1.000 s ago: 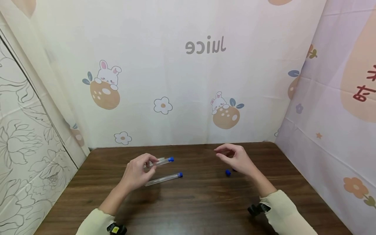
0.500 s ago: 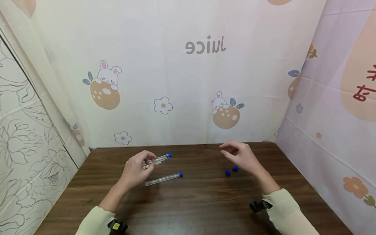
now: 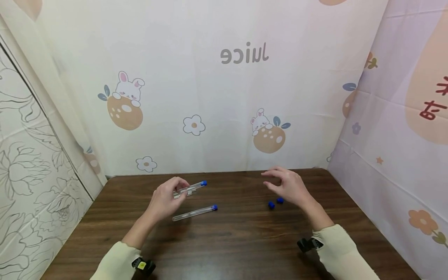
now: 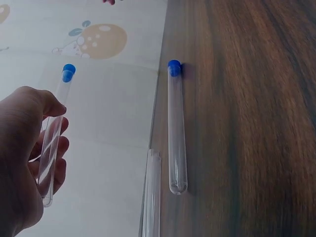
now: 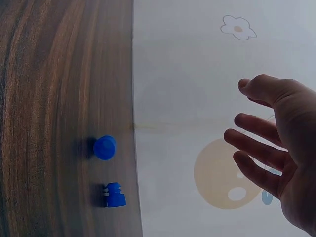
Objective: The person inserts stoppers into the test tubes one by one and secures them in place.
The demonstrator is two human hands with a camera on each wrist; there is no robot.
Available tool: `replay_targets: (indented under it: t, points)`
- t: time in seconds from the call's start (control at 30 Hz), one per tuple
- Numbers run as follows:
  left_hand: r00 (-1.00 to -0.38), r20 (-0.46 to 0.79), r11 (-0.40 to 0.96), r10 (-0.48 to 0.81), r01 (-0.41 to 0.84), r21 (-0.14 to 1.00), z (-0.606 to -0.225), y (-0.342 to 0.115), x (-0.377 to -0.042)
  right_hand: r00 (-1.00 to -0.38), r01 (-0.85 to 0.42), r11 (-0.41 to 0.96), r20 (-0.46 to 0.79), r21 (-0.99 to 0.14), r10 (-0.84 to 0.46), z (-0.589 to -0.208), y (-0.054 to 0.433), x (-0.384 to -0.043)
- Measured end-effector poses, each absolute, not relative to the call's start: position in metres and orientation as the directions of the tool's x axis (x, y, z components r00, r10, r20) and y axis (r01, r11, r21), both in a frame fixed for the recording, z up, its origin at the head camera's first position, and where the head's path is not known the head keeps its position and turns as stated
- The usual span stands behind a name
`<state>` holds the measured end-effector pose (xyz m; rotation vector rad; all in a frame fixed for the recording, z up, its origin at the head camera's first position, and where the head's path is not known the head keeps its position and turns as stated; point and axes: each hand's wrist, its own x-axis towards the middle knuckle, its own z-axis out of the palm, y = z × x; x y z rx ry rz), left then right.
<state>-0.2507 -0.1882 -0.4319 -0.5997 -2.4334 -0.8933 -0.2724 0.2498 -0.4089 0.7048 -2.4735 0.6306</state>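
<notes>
My left hand (image 3: 163,199) holds a clear test tube (image 4: 63,94) with a blue stopper, thumb and fingers curled round it above the table. Another stoppered test tube (image 3: 195,213) lies on the wood nearer me. At least one more clear tube (image 4: 153,192) lies beyond it, partly cut off in the left wrist view; its exact number of neighbours is unclear. Two loose blue stoppers (image 3: 271,205) rest on the table at the right. Over and behind them hovers my right hand (image 3: 289,188), fingers parted and nothing between them; in the right wrist view its palm (image 5: 296,153) shows.
The dark wooden table (image 3: 231,245) ends at the back against a pale printed curtain (image 3: 224,147). A second printed cloth (image 3: 392,155) borders the right side, and a floral panel (image 3: 31,186) stands at the left. Black cameras sit on both wrists.
My left hand has shifted slightly toward the back with the test tube. The right hand has drawn a little right and back, its fingers parting wider; both loose stoppers now show fully.
</notes>
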Motion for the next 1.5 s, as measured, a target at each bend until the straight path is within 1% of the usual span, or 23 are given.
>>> replay_targets:
  t: [0.13,0.33,0.5,0.7,0.97,1.23,1.33,1.5]
  points:
    - [-0.798,0.549,0.654,0.25,0.557,0.512,-0.432,-0.186,-0.253,-0.777,-0.552,0.779,0.523,-0.298,-0.35,-0.408,0.25,-0.271]
    - [-0.797,0.537,0.608,0.275,0.577,0.545,-0.432,-0.182,-0.256,-0.871,-0.443,0.84,0.37,-0.313,-0.322,-0.404,0.252,-0.27]
    - [-0.815,0.512,0.612,0.27,0.556,0.562,-0.433,-0.179,-0.258,-0.916,-0.374,0.872,0.273,-0.317,-0.293,-0.401,0.253,-0.271]
    - [-0.837,0.475,0.626,0.272,0.529,0.574,-0.436,-0.175,-0.262,-0.935,-0.337,0.883,0.228,-0.327,-0.273,-0.402,0.254,-0.271]
    - [-0.865,0.419,0.647,0.276,0.49,0.584,-0.44,-0.173,-0.266,-0.948,-0.304,0.907,0.185,-0.291,-0.258,-0.409,0.261,-0.274]
    - [-0.902,0.313,0.651,0.296,0.43,0.626,-0.444,-0.174,-0.268,-0.96,-0.278,0.918,0.098,-0.284,-0.261,-0.417,0.271,-0.277]
    - [-0.908,0.286,0.65,0.307,0.42,0.633,-0.446,-0.174,-0.269,-0.963,-0.268,0.922,0.064,-0.281,-0.261,-0.419,0.274,-0.278]
    - [-0.915,0.259,0.659,0.31,0.404,0.635,-0.448,-0.174,-0.271,-0.964,-0.263,0.924,0.05,-0.278,-0.26,-0.424,0.278,-0.279]
